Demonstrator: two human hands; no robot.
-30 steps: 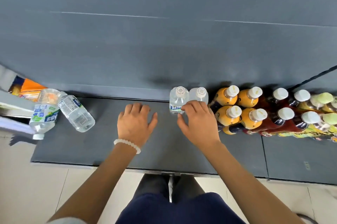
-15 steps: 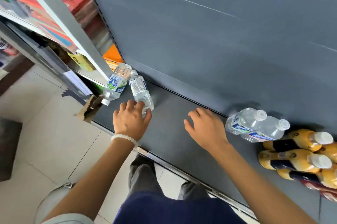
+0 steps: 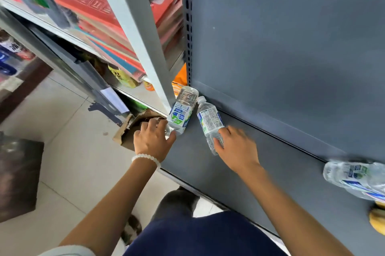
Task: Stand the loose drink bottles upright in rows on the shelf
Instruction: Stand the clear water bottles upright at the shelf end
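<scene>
Two water bottles lying loose on grey shelf (image 3: 260, 172). Left hand (image 3: 153, 141) at neck end of left bottle (image 3: 181, 109), apparently gripping it. Right hand (image 3: 237, 147) curled on base of right bottle (image 3: 210, 120). Bead bracelet (image 3: 145, 158) on left wrist. Blurred upright bottles (image 3: 354, 176) far right of right hand.

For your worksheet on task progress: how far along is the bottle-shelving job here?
Done: two water bottles stand at the right edge of the shelf. In hand: the left hand reaches the labelled bottle, and the right hand touches the bottle beside it. Left: both lie flat and need standing upright in the row.
</scene>
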